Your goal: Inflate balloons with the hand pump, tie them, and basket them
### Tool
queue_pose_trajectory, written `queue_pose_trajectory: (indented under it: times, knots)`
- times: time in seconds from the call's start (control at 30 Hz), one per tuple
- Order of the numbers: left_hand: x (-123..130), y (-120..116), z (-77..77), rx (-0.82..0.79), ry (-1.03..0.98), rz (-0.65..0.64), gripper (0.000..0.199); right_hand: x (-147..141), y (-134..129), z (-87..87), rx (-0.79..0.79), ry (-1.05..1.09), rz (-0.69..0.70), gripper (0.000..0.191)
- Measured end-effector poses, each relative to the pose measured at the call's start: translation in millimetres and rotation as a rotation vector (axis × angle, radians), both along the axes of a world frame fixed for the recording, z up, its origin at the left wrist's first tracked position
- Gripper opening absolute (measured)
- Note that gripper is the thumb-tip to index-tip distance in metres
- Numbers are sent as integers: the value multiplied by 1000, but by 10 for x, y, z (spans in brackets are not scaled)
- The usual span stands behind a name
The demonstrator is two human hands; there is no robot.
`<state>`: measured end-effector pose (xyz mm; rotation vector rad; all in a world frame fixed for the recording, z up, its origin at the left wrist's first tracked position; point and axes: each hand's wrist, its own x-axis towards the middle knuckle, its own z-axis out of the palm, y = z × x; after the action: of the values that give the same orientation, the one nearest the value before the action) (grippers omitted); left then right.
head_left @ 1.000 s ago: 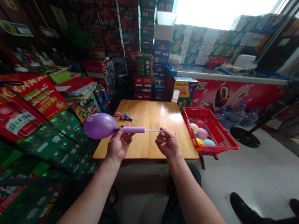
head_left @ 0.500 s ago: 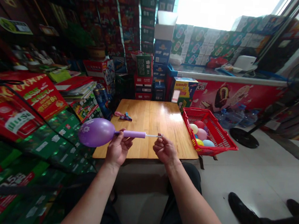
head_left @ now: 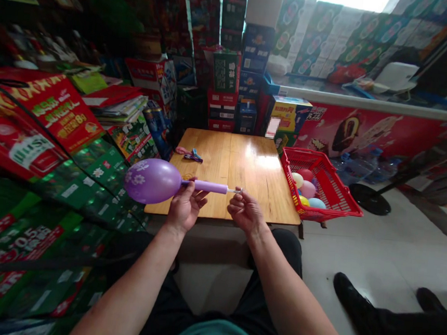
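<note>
A purple balloon [head_left: 152, 181] with white flower prints, partly inflated, sits on the nozzle end of a purple hand pump [head_left: 212, 187]. My left hand [head_left: 184, 206] is closed around the pump's nozzle end and the balloon's neck. The fingers of my right hand [head_left: 246, 209] are closed on the pump's handle at the right end of its thin white rod. Both hands are above the near part of the wooden table [head_left: 243, 159]. Beyond my left hand lie several uninflated balloons [head_left: 193, 156] on the tabletop.
A red basket [head_left: 331, 214] with several inflated balloons [head_left: 307, 189] stands at the table's right. Green cartons [head_left: 101, 177] are stacked close on the left. Boxes [head_left: 223, 105] rise behind the table. Another person's shoe [head_left: 355, 299] is on the floor at right.
My right hand has come closer to my left, so less of the pump's rod shows. The balloon looks about the same size. The camera view has tilted downward.
</note>
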<state>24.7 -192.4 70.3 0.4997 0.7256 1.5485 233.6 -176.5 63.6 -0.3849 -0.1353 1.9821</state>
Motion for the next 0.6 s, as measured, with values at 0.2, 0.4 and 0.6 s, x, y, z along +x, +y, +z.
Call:
queue_pose_trajectory:
  times: [0.2, 0.4, 0.6]
  knots:
    - [-2, -50, -139, -68, -5, -44, 29, -157, -93, -155, -49, 24, 48, 10]
    - [-167, -60, -151, -36, -9, 74, 32, -15, -91, -135, -54, 11, -43, 10]
    - [13, -92, -169, -53, -3, -36, 32, -289, -148, -183, -79, 4, 40, 11]
